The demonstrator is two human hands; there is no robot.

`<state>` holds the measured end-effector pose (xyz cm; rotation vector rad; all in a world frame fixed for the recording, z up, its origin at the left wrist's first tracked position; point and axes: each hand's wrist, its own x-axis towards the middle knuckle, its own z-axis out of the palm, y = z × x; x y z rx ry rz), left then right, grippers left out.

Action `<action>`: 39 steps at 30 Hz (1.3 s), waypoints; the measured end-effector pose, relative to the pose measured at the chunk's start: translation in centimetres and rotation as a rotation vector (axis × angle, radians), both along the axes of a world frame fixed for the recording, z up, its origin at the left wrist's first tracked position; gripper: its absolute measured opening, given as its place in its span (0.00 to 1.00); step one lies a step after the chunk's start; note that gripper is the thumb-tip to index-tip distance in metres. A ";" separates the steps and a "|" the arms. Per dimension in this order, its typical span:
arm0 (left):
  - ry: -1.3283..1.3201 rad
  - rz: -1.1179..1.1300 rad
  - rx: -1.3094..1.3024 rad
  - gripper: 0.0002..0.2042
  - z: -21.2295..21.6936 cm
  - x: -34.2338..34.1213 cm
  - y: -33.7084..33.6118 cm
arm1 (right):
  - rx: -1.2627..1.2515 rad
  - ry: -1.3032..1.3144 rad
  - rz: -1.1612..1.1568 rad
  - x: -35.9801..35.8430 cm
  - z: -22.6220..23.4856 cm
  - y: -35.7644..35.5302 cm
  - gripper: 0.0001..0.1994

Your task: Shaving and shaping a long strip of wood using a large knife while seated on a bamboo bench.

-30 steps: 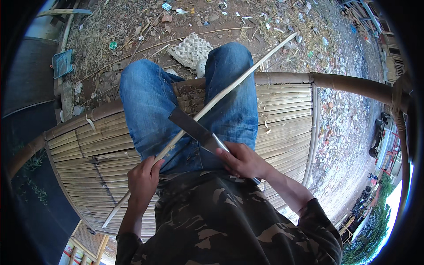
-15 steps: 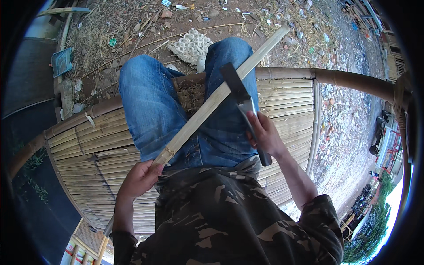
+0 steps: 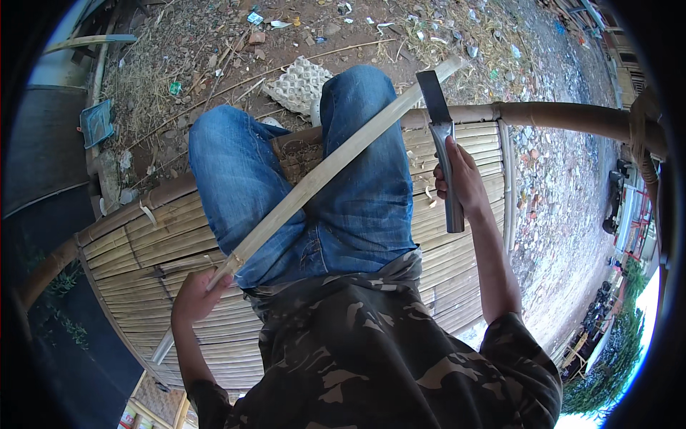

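A long pale bamboo strip (image 3: 336,164) lies diagonally across my lap, from lower left up to the far right over my blue jeans. My left hand (image 3: 194,294) grips its near end beside my hip. My right hand (image 3: 459,180) holds a heavy knife (image 3: 439,136) by its metal handle, the dark flat blade pointing away. The blade's tip is close to the strip's far end, at the right of my right knee. I sit on a platform of split bamboo slats (image 3: 128,250).
A thick bamboo pole (image 3: 572,118) edges the platform at the far right. Bare dirt with litter, dry straw and a grey egg tray (image 3: 296,82) lies below my knees. A blue flat object (image 3: 94,121) sits at the left. Pale shavings lie on the slats.
My right hand has swung the knife from across my lap up and out to the right, blade now pointing away. The strip has turned flatter and my left hand has dropped lower.
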<state>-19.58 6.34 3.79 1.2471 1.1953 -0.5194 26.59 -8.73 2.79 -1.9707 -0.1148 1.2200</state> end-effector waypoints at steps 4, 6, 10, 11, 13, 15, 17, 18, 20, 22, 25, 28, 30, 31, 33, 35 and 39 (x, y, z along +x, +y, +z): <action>0.027 -0.147 0.603 0.20 0.5 2.7 1.0 | 0.049 -0.022 -0.062 0.1 -0.5 -1.8 0.23; 0.088 -0.312 1.066 0.22 0.9 6.4 1.0 | 0.041 -0.042 -0.085 -0.6 -0.8 -2.6 0.23; -0.387 -0.416 1.075 0.26 -0.8 15.0 -0.7 | 0.052 -0.038 -0.103 -2.0 -1.7 -3.4 0.23; -0.428 -0.450 1.047 0.25 -2.1 16.7 -1.1 | 0.065 -0.060 -0.079 -2.3 -1.7 -3.2 0.23; -0.480 -0.500 1.019 0.25 -4.7 18.0 -1.2 | 0.062 -0.148 -0.021 -2.9 -1.6 -3.1 0.23; -0.520 -0.680 1.167 0.26 -6.1 18.3 -1.0 | 0.067 -0.140 -0.022 -2.7 -1.8 -3.6 0.21; -0.489 -0.738 1.254 0.27 -6.1 18.3 -0.9 | 0.058 -0.147 -0.014 -2.2 -2.2 -4.2 0.20; -0.436 -0.773 1.347 0.28 -5.9 18.2 -1.0 | 0.056 -0.150 -0.035 -2.1 -2.7 -4.4 0.20; -0.412 -0.764 1.362 0.28 -5.3 19.3 -1.7 | 0.044 -0.098 -0.027 -2.0 -3.3 -3.9 0.20; -0.480 -0.593 1.167 0.28 -5.6 20.2 -1.8 | 0.044 -0.082 -0.060 -2.5 -2.8 -3.3 0.21; -0.516 -0.652 0.939 0.28 -4.8 17.9 0.3 | 0.026 0.078 -0.090 -2.7 -1.0 -3.6 0.22; -0.559 -0.675 0.947 0.26 -4.3 14.7 1.2 | 0.015 -0.010 0.017 -2.1 -0.1 -5.2 0.22; -0.560 -0.700 0.971 0.26 -4.0 13.9 1.3 | -0.034 -0.055 0.018 -2.1 -0.2 -5.6 0.23; -0.552 -0.715 1.006 0.25 -3.8 13.7 1.2 | -0.038 -0.076 -0.006 -2.1 0.1 -5.4 0.25; -0.566 -0.667 1.070 0.24 -4.2 14.4 0.5 | -0.025 -0.097 -0.043 -2.1 -0.1 -5.0 0.27; -0.580 -0.606 1.140 0.23 -4.8 15.8 -0.4 | -0.032 -0.126 -0.018 -1.8 -1.1 -4.7 0.26; -0.511 -0.541 1.200 0.21 -5.7 17.7 -1.4 | -0.076 -0.158 0.080 -2.5 -0.1 -3.3 0.27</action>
